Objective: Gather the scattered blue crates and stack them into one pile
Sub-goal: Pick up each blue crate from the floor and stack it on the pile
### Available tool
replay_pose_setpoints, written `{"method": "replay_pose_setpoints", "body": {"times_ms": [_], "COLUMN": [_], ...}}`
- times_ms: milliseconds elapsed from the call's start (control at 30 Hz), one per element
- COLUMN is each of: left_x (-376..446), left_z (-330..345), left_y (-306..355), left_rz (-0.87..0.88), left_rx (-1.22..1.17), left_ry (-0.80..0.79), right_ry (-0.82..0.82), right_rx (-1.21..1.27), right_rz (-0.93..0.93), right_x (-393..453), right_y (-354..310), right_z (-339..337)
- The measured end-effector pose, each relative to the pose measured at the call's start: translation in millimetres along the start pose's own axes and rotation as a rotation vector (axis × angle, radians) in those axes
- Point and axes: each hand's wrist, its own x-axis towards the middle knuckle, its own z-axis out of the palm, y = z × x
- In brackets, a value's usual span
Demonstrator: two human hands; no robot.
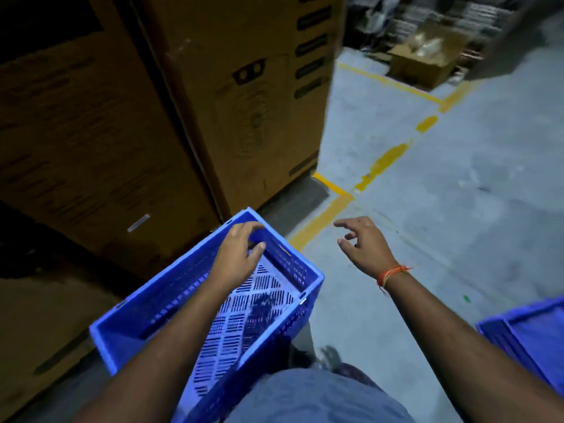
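Gripping blue crate (pixel 210 306) far rim, left hand (pixel 238 254); nearby cardboard box (pixel 244 102) print illegible.

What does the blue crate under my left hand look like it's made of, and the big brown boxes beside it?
Blue crate: looks like moulded plastic, semi-glossy, with slotted perforated walls and base and a thick smooth rim. The left hand reaches over its far rim. Brown boxes: probably corrugated cardboard, matte, with printed black markings and scuffed edges.

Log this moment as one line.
left hand: grips far rim of blue crate | right hand: free, holds nothing | second crate: lower right
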Motion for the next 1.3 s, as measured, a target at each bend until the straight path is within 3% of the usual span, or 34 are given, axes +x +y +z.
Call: {"method": "replay_pose_setpoints", "body": {"times_ms": [300, 433, 667, 1067, 1300], "left_x": [-26, -62, -141, -307, -351], "left_z": [55, 100, 161, 214, 222], "left_y": [48, 92, 189, 263, 279], "left_rz": [0.339, 0.498, 0.686, 0.77, 0.795], "left_rx": [-0.078, -0.118, -0.127, -0.118, -0.069], "left_ry": [-0.294, -0.501, -0.729, -0.864, -0.858], "right_ry": [0.306, 0.45, 0.692, 0.789, 0.786], "right_rx": [0.021, 0.018, 0.007, 0.002, 0.039], "right_rz": [0.39, 0.564, 0.815, 0.897, 0.87], "right_x": [-203, -305, -469, -656, -689], "right_y": [14, 21, 16, 23, 34], "right_z": [-19, -22, -34, -42, -43]}}
